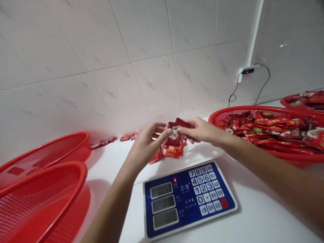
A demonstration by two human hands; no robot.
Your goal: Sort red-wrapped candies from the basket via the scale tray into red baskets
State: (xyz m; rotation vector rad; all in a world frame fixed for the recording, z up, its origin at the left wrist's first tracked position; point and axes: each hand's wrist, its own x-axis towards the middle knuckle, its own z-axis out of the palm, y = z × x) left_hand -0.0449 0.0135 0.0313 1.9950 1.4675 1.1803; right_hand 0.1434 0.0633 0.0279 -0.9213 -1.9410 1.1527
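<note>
My right hand (198, 130) is closed on a dark red snack packet (175, 132), its thumb across the wrapper's front. To the left, my left hand (150, 140) has curved fingers apart from its thumb, with the thumb tip at the packet's left edge. Whether it touches the wrapper is hard to tell. Below both hands, several red packets (173, 151) lie on the white pan (199, 153) of a digital scale. The scale's blue keypad panel (187, 199) faces me, with number keys, a lit red light and three grey displays.
Two red plastic baskets (84, 172) stand at the left. On the right, a red basket (215, 116) is heaped with packets, with another filled basket (285, 101) behind. Loose packets (126, 138) lie along the tiled wall (152, 87). Cables run from a wall socket (255, 67).
</note>
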